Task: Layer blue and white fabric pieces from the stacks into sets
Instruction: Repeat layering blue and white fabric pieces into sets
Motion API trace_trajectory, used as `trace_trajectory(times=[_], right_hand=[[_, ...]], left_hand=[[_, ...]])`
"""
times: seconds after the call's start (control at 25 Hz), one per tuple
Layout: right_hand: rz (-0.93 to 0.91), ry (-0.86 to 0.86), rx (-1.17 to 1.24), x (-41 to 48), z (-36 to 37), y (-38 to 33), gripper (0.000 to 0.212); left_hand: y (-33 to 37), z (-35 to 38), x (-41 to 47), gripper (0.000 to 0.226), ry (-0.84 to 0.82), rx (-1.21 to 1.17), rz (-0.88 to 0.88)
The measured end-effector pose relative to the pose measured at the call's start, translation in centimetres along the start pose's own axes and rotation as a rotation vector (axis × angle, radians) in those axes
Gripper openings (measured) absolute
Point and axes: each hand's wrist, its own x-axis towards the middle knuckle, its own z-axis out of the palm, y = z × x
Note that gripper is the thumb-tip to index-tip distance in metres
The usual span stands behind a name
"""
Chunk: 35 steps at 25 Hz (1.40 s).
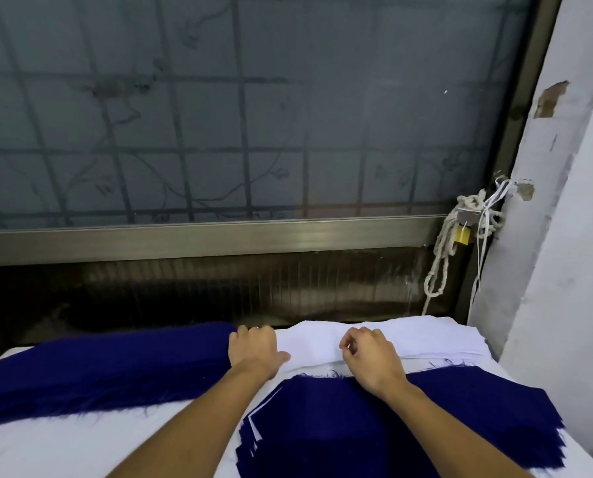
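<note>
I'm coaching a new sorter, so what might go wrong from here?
1. The right hand seems to pinch the white stack; its thin sheets may lift two at once.
2. The layered pile near the person shows white edges fanned out at its left; a piece laid askew would worsen that.
3. The left hand rests where the frayed blue stack meets the white; loose threads might drag across.

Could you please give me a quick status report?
Left hand rests on white stack. Right hand pinches its top piece. Layered set in front, blue on top. Nothing blocking.
</note>
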Motion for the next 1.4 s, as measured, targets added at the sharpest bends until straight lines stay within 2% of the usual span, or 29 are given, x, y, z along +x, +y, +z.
trace_trajectory(times=[0.2,0.4,0.48,0.6,0.72,0.84,0.96,1.04,1.08,1.12,1.24,1.4], right_hand=[[-0.033,0.024,0.000,-0.5,0.0,0.2,0.015],[-0.044,0.055,-0.015,-0.7,-0.1,-0.5,0.017],[-0.047,0.061,-0.017,-0.4,-0.1,-1.3,0.029],[-0.087,0.013,0.070,0.3,-0.6,-3.4,0.054],[-0.017,-0.155,0.284,1.3,-1.9,-5.3,0.063],[0.030,-0.361,0.444,1.7,-3.7,-6.1,0.046],[-0.048,-0.420,0.527,1.0,-5.1,-7.8,0.014],[-0.140,-0.425,0.555,0.0,-6.0,-10.0,0.011],[-0.195,-0.424,0.559,-0.5,-6.3,-11.2,0.014],[-0.249,-0.414,0.563,-1.0,-6.5,-12.4,0.018],[-0.347,-0.369,0.559,-2.3,-6.9,-15.4,0.027],[-0.324,-0.329,0.517,-3.4,-7.5,-16.3,0.035]], left_hand=[[0.1,-0.4,0.1,0.044,-0.019,-0.005,0.005],[-0.9,-2.7,-0.8,0.035,-0.113,-0.398,0.079],[-1.4,-3.7,-1.3,0.038,-0.128,-0.493,0.144],[-2.3,-5.3,-2.0,0.026,-0.095,-0.537,0.280],[-3.4,-7.2,-3.1,0.014,-0.119,-0.569,0.463],[-5.3,-9.2,-4.3,0.022,-0.130,-0.604,0.499],[-7.9,-10.9,-5.2,0.022,-0.113,-0.668,0.402],[-9.1,-11.5,-6.2,0.010,-0.127,-0.667,0.358],[-9.4,-11.6,-6.8,0.018,-0.131,-0.661,0.357],[-9.6,-11.6,-7.3,0.025,-0.120,-0.679,0.365],[-10.7,-12.8,-8.8,0.019,0.060,-0.744,0.357],[-14.6,-15.3,-10.1,0.024,0.289,-0.750,0.277]])
